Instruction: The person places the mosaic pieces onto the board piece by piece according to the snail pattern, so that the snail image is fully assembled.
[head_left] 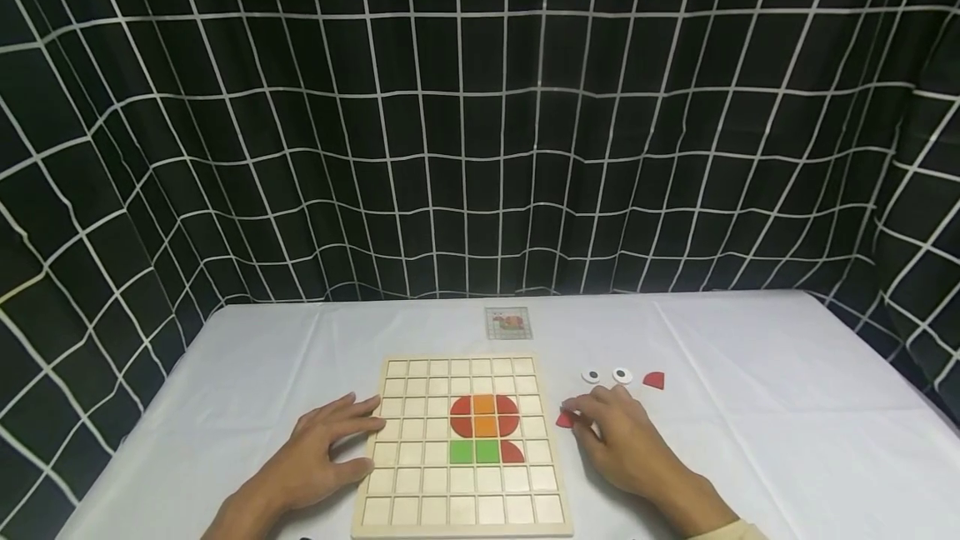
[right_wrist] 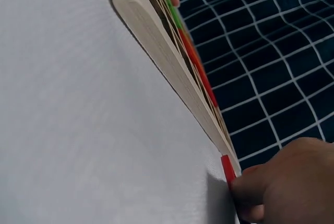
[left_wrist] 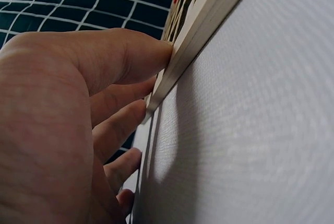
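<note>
A pale wooden grid board (head_left: pixel 408 482) lies flat on the table. Toward its right side sit red quarter-round tiles (head_left: pixel 508 425), orange square tiles (head_left: pixel 485 425) and two green square tiles (head_left: pixel 461 452). Along the board's left edge rests my left hand (head_left: pixel 315 450), its thumb (left_wrist: pixel 141 51) and fingertips touching the rim. My right hand (head_left: pixel 621 444) is just right of the board and pinches a red quarter-round tile (head_left: pixel 565 420) low over the cloth. In the right wrist view that tile (right_wrist: pixel 227 167) sticks out from the fingers beside the board's edge; the rest of it is hidden.
Beyond the right hand lie two white eye discs (head_left: pixel 622 375) and another red quarter-round tile (head_left: pixel 654 380). A small picture card (head_left: pixel 507 323) lies behind the board. White cloth (head_left: pixel 262 357) covers the table, and a black curtain with white grid lines (head_left: pixel 480 123) surrounds it.
</note>
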{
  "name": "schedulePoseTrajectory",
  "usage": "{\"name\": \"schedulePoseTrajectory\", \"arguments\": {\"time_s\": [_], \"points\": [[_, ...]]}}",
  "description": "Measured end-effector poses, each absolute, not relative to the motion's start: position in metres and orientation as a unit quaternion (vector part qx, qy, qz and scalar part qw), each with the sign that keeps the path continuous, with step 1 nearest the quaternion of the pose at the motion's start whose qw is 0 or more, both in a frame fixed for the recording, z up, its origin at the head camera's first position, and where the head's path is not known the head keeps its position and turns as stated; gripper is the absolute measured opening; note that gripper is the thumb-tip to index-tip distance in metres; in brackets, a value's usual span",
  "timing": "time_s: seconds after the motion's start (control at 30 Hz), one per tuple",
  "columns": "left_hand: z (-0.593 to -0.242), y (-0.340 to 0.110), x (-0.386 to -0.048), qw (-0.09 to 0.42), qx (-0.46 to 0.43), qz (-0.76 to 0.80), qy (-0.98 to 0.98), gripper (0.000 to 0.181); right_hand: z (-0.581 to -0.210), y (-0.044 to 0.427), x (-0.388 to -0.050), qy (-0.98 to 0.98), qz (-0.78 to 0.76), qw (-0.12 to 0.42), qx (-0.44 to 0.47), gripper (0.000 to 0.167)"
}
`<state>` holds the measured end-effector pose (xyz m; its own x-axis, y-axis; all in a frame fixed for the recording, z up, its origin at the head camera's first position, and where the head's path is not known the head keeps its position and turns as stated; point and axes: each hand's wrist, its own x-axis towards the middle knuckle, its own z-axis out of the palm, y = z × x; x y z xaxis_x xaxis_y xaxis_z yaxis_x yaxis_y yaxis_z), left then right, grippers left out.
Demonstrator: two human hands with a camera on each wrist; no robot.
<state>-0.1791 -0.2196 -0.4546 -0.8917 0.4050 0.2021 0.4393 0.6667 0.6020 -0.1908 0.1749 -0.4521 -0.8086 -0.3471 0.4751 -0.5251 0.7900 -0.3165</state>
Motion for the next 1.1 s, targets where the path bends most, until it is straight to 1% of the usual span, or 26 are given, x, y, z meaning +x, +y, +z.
{"name": "schedulePoseTrajectory", "arguments": {"time_s": [0.23, 0.43, 0.53, 0.7, 0.97, 1.1], "points": [[-0.4542, -0.2184, -0.1801, 0.011, -0.213, -0.338, -0.917, 0.039, -0.4506, 0.1729, -0.1908, -0.935, 0.221, 0.168, 0.219, 0.026], [-0.4557, -0.2187, -0.1801, 0.021, -0.224, -0.334, -0.915, 0.039, -0.4497, 0.1722, -0.1904, -0.939, 0.223, 0.156, 0.209, 0.018], [-0.4559, -0.2189, -0.1798, 0.027, -0.231, -0.334, -0.913, 0.039, -0.4496, 0.1726, -0.1904, -0.940, 0.224, 0.156, 0.203, 0.015], [-0.4553, -0.2191, -0.1794, 0.029, -0.235, -0.333, -0.913, 0.040, -0.4497, 0.1733, -0.1887, -0.938, 0.229, 0.160, 0.203, 0.018], [-0.4549, -0.2189, -0.1788, 0.031, -0.236, -0.332, -0.913, 0.040, -0.4494, 0.1750, -0.1875, -0.932, 0.238, 0.164, 0.219, 0.017], [-0.4558, -0.2192, -0.1793, 0.031, -0.237, -0.332, -0.912, 0.040, -0.4496, 0.1747, -0.1868, -0.933, 0.243, 0.164, 0.209, 0.020]]}}
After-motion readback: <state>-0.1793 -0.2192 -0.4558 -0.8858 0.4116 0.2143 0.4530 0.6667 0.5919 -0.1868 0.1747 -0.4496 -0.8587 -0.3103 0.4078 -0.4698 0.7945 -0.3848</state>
